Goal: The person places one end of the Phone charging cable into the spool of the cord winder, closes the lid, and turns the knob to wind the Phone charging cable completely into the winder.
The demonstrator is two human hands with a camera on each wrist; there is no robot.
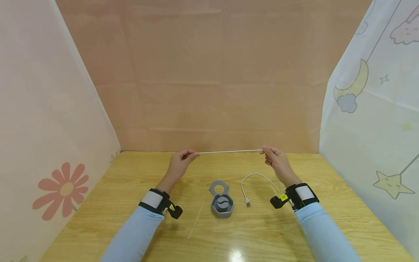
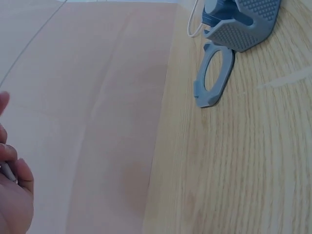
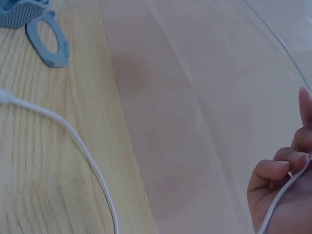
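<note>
I pinch a white cable (image 1: 230, 151) between both hands and hold it taut above the far part of the wooden tabletop (image 1: 131, 203): my left hand (image 1: 181, 162) grips one part at the left, my right hand (image 1: 276, 161) grips another at the right. From my right hand the cable's loose end loops down onto the tabletop, its plug (image 1: 247, 201) lying just right of a grey holder (image 1: 222, 202) nearer me.

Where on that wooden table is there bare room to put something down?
Bare wood lies left of the left hand toward the flowered wall, and right of the right hand. The middle is crowded: gray holder, cable end, taut stretch between the hands.
</note>
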